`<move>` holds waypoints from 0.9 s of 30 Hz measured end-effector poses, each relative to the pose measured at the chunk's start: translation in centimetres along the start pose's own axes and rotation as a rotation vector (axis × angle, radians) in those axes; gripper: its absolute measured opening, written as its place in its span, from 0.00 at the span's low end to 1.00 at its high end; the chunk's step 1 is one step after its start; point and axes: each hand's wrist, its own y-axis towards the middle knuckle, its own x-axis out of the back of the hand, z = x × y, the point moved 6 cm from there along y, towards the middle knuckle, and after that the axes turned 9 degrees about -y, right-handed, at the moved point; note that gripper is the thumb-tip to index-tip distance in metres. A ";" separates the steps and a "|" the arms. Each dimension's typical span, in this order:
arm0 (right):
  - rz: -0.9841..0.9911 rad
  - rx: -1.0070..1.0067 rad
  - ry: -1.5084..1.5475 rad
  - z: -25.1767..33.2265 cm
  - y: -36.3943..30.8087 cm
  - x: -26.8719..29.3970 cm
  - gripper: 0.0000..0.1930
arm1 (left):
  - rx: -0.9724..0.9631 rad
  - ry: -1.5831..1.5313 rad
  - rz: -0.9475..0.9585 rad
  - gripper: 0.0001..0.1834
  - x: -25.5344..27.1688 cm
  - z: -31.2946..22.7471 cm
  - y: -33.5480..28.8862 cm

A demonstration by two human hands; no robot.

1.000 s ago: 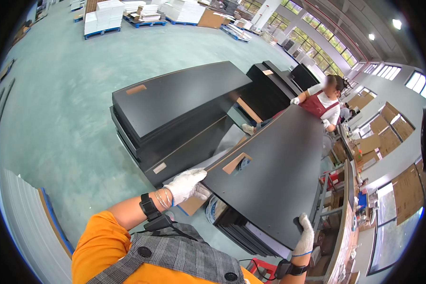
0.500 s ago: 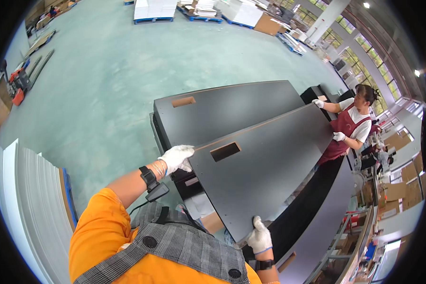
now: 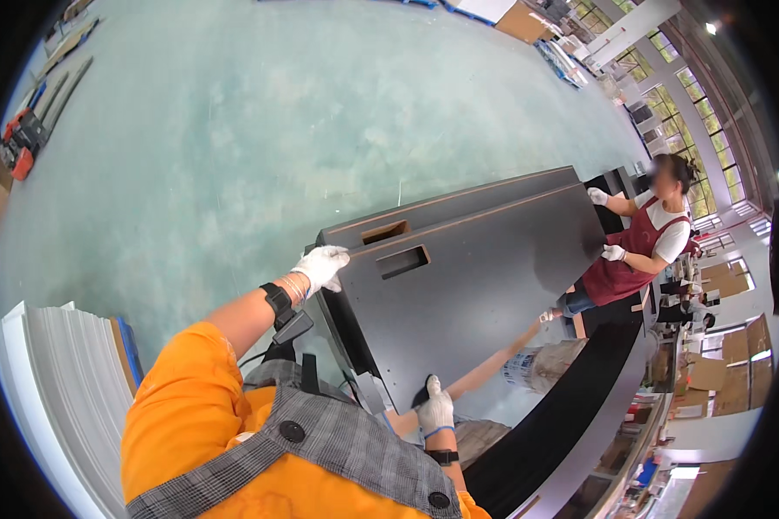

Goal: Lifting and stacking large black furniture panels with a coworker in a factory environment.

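Note:
A large dark grey panel (image 3: 485,294) with a rectangular cutout lies tilted between me and a co-worker (image 3: 636,233). My left hand (image 3: 323,267), in a white glove, is closed on its far left corner. At the near left corner my gloved right hand (image 3: 436,409) grips the edge, thumb on top and fingers hidden underneath. Both of the co-worker's gloved hands hold the opposite end. Just behind it, a second dark panel (image 3: 355,233) with a similar cutout is mostly covered by the held one.
A stack of white boards (image 3: 69,389) stands at the left. An orange-and-black pallet truck (image 3: 24,147) is at the far left. Long black pieces (image 3: 550,424) run along the right, beside a plastic-wrapped bundle (image 3: 545,368). Green floor (image 3: 234,130) stretches beyond the panels.
The held panel has moved away from me and now overlaps more of the panel behind. My right hand has shifted left and up with it. The gap at right, with the wrapped bundle, shows more.

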 end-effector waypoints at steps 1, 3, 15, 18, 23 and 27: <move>-0.036 -0.033 -0.147 0.9 0.2 -1.1 0.26 | -0.004 0.047 0.019 0.27 0.7 -0.6 0.6; -0.185 -0.244 0.114 1.4 0.2 -3.4 0.27 | 0.015 0.154 0.046 0.28 1.7 -1.5 1.4; -0.141 -0.236 -0.091 2.7 3.2 -6.0 0.37 | -0.365 0.871 0.006 0.31 7.5 -7.9 2.1; -0.061 -0.144 -0.405 2.8 3.5 -5.7 0.40 | -0.277 0.845 0.039 0.34 7.8 -5.8 2.3; -0.007 -0.041 -0.585 2.9 4.4 -5.6 0.36 | -0.363 0.680 -0.071 0.31 7.4 -3.9 2.8; -0.082 -0.365 -0.112 2.6 3.7 -5.7 0.35 | -0.479 0.664 -0.112 0.26 7.5 -3.8 3.2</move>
